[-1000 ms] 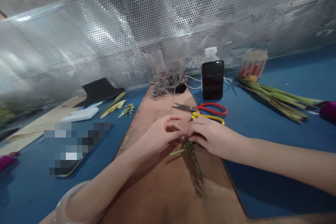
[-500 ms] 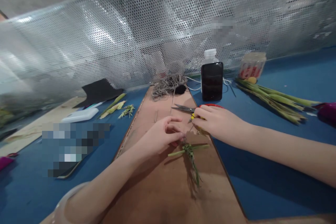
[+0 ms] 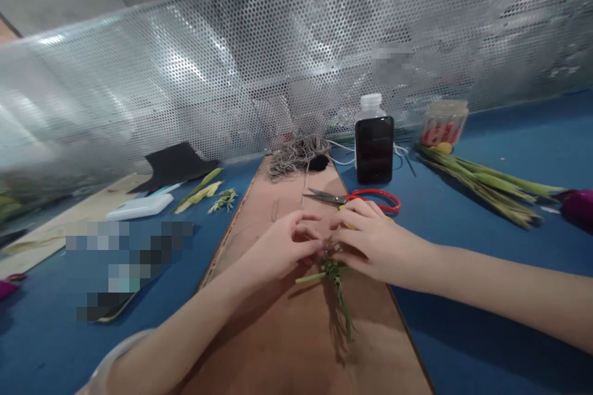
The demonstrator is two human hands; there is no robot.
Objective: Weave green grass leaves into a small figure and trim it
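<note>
Blue table [image 3: 477,352], brown board [image 3: 273,345] on top, perforated metal screen [image 3: 287,37] behind; both hands [image 3: 283,245] pinching green woven piece [image 3: 334,275].

Board [image 3: 278,345] lies lengthwise on table [image 3: 445,216]; screen [image 3: 296,62] along table's far edge, behind everything. String heap [image 3: 291,160] on board's far end. Scissors [image 3: 328,197] across board's R edge, far half: blades on board, handles past edge. L hand [image 3: 296,241] over mid board; R hand [image 3: 370,237] over its R edge, just nearer than scissors. Plant pc [image 3: 334,274] betw. hands, tail twd board's near end. Just R of board's far R corner: bottle [image 3: 371,102], w/ phone [image 3: 374,151] directly in front. Further R, nr table's far edge: jar [image 3: 442,123], stalk bundle [image 3: 482,182] before it. L of board, edge outward: sprig [image 3: 223,200], cuttings [image 3: 199,197], flat case [image 3: 141,205], plank [image 3: 46,231]; sheet [image 3: 178,166] overlaps plank's far end.
</note>
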